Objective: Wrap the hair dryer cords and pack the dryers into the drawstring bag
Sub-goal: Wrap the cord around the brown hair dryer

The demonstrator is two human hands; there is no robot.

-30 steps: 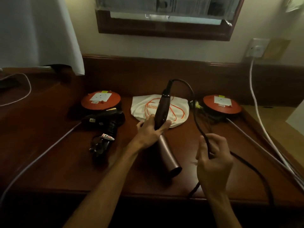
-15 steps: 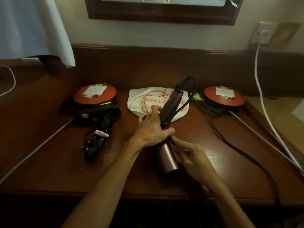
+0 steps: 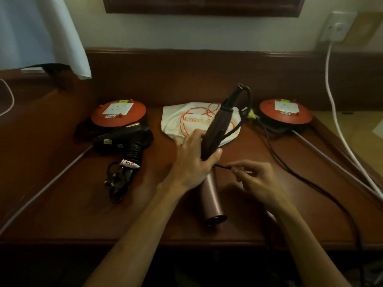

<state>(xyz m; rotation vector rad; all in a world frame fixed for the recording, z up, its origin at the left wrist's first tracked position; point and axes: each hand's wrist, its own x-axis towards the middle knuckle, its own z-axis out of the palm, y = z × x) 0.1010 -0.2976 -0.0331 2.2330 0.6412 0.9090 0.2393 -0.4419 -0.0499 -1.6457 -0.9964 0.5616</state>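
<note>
Dark polished wood formed the desk, backed by a raised wooden ledge and closed in at the front by an edge just beneath the forearms. At its middle a maroon hair dryer was gripped about the handle by the left hand, fingers curled round it, the barrel sloping down toward the near edge. Its black cord was pinched between the fingertips of the right hand just beside the handle, and from there it trailed off over the right side of the desk. The dryer was judged rigid, smooth and moderately heavy, best held by the handle; the cord was judged pliant yet springy, best taken close to the handle so that loops could be laid tightly. A white drawstring bag lay flat behind the dryer, soft and limp. To the left a black hair dryer was seen with its cord already bundled. Open wood was left at front left and front right, while two red cable reels and pale cables crowded the back and the right side.
</note>
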